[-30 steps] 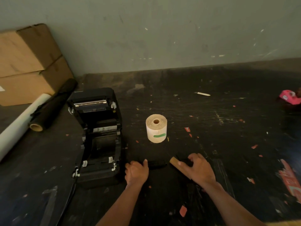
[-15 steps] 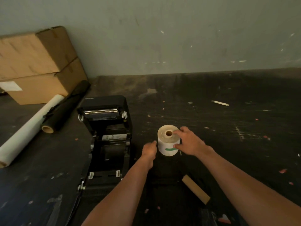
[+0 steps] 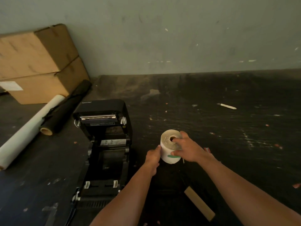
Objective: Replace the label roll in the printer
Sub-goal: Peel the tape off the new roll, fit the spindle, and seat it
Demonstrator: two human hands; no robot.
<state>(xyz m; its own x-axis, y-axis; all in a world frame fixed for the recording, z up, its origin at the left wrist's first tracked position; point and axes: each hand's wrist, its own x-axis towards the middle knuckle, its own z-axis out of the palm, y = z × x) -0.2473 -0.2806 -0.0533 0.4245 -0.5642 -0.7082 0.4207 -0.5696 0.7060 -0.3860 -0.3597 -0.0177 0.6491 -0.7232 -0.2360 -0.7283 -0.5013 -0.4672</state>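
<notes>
Label roll: white, standing on end on the dark table, hollow core facing up, green mark low on its side; just right of the printer, apart from it.

Right hand: on the roll's right side and top, fingers spread over the upper face, one fingertip at the core hole, thumb near the green mark; closed around the roll.

Left hand: against the roll's left side, fingers pressed to the paper.

Printer: black, lid swung open toward the wall, roll bay exposed; whether anything sits in the bay cannot be told.

Cardboard strip: flat on the table near the right forearm.

Cardboard boxes: two, stacked, far left against the wall.

White roll and black roll: long, lying side by side between boxes and printer.

Small white stick: on the table, far right, well apart.
</notes>
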